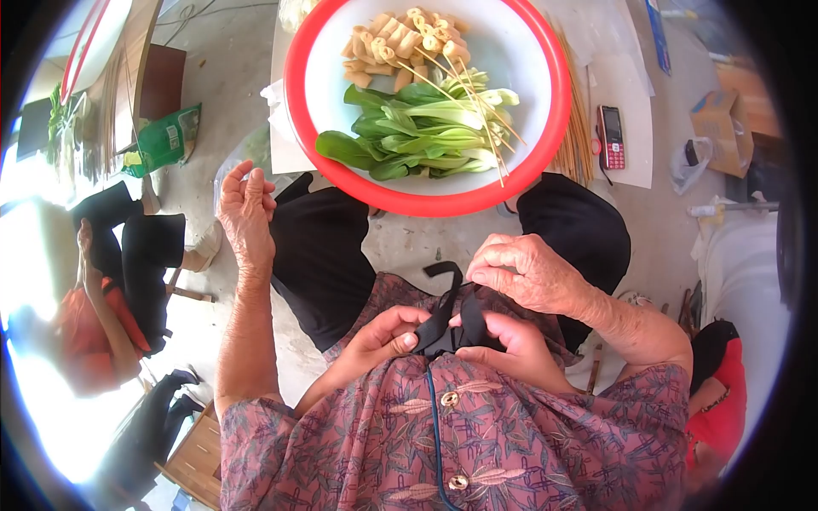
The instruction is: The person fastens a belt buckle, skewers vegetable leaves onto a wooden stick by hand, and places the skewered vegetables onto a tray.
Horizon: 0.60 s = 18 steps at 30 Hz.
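My left hand (247, 213) is raised left of the basin, loosely curled, with nothing visible in it. My right hand (532, 274) hovers above my lap, fingers bent in toward the thumb; I see nothing in it. Below it, another person's two hands, the one on the left (381, 338) and the one on the right (509, 342), reach round my waist from behind. They hold the ends of a black strap (442, 308) at my front. In front stands a red-rimmed white basin (300, 102) with leafy greens (400, 128), cut pale-brown pieces (400, 43) and thin skewers (486, 106).
Beside the basin lie a bundle of wooden skewers (578, 119) and a red-black phone (612, 138) on the tabletop. A green bag (170, 140) sits at left, a cardboard box (722, 128) at right. Other people sit at both sides, one with an orange garment (98, 336).
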Tool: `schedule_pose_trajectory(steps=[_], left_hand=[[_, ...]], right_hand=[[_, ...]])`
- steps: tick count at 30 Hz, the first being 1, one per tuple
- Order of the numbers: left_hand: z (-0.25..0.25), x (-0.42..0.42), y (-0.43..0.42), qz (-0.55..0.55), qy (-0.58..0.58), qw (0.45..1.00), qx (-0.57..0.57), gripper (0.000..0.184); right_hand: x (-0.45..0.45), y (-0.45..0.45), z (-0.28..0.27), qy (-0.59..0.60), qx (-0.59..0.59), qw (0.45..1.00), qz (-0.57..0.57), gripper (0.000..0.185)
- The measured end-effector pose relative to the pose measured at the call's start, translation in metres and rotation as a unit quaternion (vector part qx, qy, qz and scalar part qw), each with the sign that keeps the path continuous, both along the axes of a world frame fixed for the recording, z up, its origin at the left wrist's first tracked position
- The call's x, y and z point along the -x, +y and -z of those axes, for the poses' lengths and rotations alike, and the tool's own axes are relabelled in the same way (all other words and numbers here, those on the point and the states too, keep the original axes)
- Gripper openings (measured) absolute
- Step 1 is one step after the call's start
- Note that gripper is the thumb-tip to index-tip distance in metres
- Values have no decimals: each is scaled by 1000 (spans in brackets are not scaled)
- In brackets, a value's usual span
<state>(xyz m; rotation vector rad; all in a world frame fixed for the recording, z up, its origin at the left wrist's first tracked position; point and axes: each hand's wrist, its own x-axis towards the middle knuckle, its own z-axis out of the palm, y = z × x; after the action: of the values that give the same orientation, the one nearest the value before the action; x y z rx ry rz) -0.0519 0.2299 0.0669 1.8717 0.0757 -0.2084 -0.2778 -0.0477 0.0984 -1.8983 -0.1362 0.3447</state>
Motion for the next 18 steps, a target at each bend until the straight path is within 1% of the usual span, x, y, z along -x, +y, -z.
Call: schedule_pose_trajectory(steps=[4, 9, 13, 15, 18], left_hand=[[-1, 0, -1, 0, 6, 1000, 2, 27], [1, -3, 0, 2, 9, 1000, -8, 27], [-3, -1, -6, 0, 16, 1000, -15, 27], [-3, -1, -10, 5, 12, 1000, -13, 27], [-4, 1, -16, 5, 11, 1000, -11, 27]], right_hand=[[-4, 2, 2, -7, -14, 1000, 8, 22], [-18, 4, -4, 50, -19, 996, 67, 17], [-15, -12, -1, 20, -25, 993, 112, 13], [-11, -22, -4, 57, -16, 987, 149, 12], [1, -32, -3, 65, 5, 988, 141, 13]])
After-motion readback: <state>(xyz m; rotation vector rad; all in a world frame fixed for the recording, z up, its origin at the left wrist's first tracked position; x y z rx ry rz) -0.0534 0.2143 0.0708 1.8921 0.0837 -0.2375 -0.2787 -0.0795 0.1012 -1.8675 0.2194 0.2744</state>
